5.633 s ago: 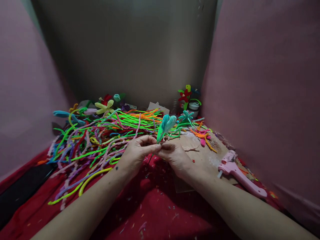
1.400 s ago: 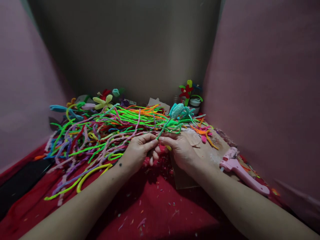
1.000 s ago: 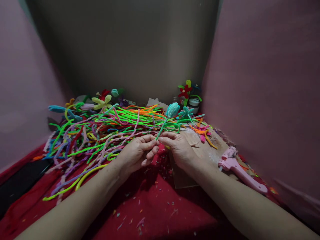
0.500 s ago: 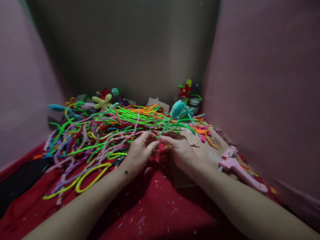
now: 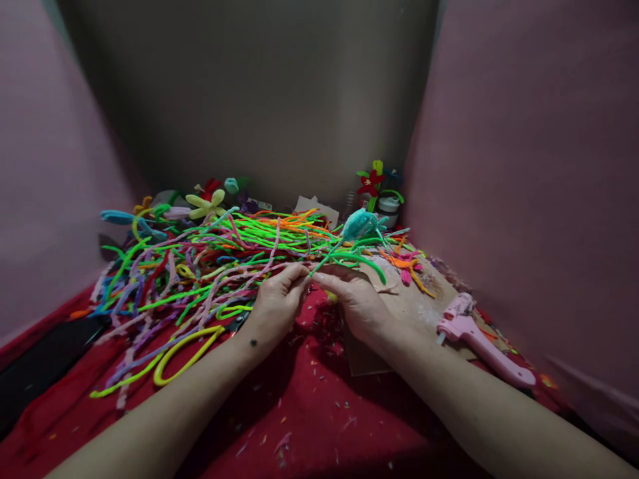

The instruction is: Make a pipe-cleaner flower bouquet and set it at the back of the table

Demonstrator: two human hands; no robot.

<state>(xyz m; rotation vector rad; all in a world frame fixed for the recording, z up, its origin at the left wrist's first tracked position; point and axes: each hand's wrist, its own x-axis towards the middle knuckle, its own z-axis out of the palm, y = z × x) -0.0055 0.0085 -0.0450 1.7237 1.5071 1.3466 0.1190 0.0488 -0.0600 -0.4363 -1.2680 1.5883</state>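
Observation:
A pipe-cleaner flower with a turquoise bud (image 5: 358, 225) and a thin green stem (image 5: 327, 257) leans up and to the right from my fingers. My left hand (image 5: 283, 296) pinches the stem's lower end between thumb and forefinger. Right beside it, my right hand (image 5: 357, 298) is closed on the same stem, its thumb laid along it. A green pipe-cleaner leaf (image 5: 372, 264) curves out above the right hand. Part of a small yellow piece (image 5: 330, 296) shows under the right thumb; whether it is held I cannot tell.
A big heap of coloured pipe cleaners (image 5: 210, 266) spreads at left and centre. Scissors (image 5: 187, 352) with yellow handles lie by my left forearm. A pink glue gun (image 5: 479, 342) rests on cardboard (image 5: 424, 299) at right. Finished flowers (image 5: 207, 203) and a lidded cup (image 5: 388, 206) stand behind.
The turquoise bud has tipped lower and to the right, and its stem slants more. Both hands stay together, with the left fingers now closer around the stem end.

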